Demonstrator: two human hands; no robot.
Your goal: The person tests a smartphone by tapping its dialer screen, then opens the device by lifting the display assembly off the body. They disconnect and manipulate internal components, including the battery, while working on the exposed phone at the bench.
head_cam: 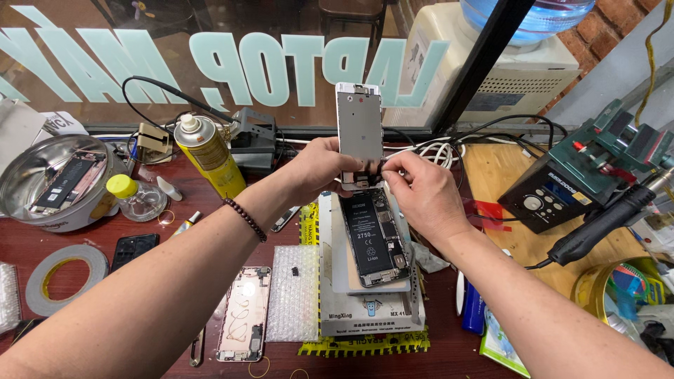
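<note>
We are holding the screen [359, 130] upright at its lower end, hinged off the top of the open phone [374, 238], which is lying on a white pad [335, 238] at table centre. Our left hand [319, 168] is gripping the screen's lower left edge, fingers closed on it. Our right hand [414, 186] is pinching narrowly at the joint where the screen meets the phone; we cannot tell what, if anything, its fingertips are holding there.

The battery [368, 242] and board are lying exposed inside the phone. A yellow spray can [208, 154] is standing at ten o'clock from the phone, a metal bowl [21, 175] further out at nine, a bare rear shell [243, 312] at seven, and a solder station [554, 193] at three.

In our judgement, we are doing this well only while keeping the screen near upright, so the joint is not being strained. We are advising that the left hand steady the screen without tilting it back, and that the right work lightly, straight at the joint, not sideways.
</note>
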